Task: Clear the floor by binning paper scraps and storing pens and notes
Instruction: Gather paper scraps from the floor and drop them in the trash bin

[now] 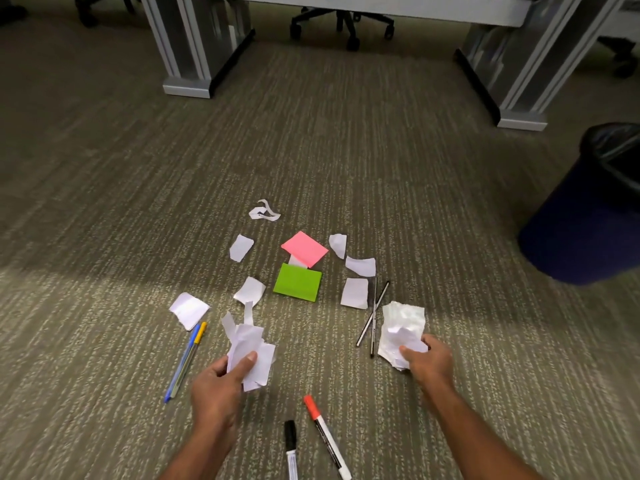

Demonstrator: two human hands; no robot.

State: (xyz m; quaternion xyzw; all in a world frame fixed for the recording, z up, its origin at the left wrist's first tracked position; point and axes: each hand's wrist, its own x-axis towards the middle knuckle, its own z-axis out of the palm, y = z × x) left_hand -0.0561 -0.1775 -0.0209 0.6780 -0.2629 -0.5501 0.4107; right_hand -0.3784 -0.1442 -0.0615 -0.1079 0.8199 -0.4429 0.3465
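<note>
Both hands are already loaded, left hand (pixel 216 382) pinching a bunch of scraps (pixel 251 355) and right hand (pixel 427 356) clutching a crumpled wad (pixel 401 329) just above the carpet, so probably best squeezing both tight before swinging over to the bin (pixel 588 216) far right.

Carpet (pixel 104 202): olive-grey, pale flecked ribbing in fine rows. Paper scraps (pixel 355 293): all white, same for the crumpled wad (pixel 401 327) and the scrap bundle (pixel 251 344). Notes: pink pad (pixel 304 248), lime-green pad (pixel 298 282). Blue pen (pixel 180 367) and yellow-capped pen (pixel 199 336) (barrels look translucent, hard to tell). Two thin pens (pixel 373 317): black. Red-capped marker (pixel 325 436) and black-capped marker (pixel 291 445): white bodies. Bin (pixel 581 230): navy, black liner (pixel 609 147). Desk legs (pixel 187 46): light grey, black trim.
</note>
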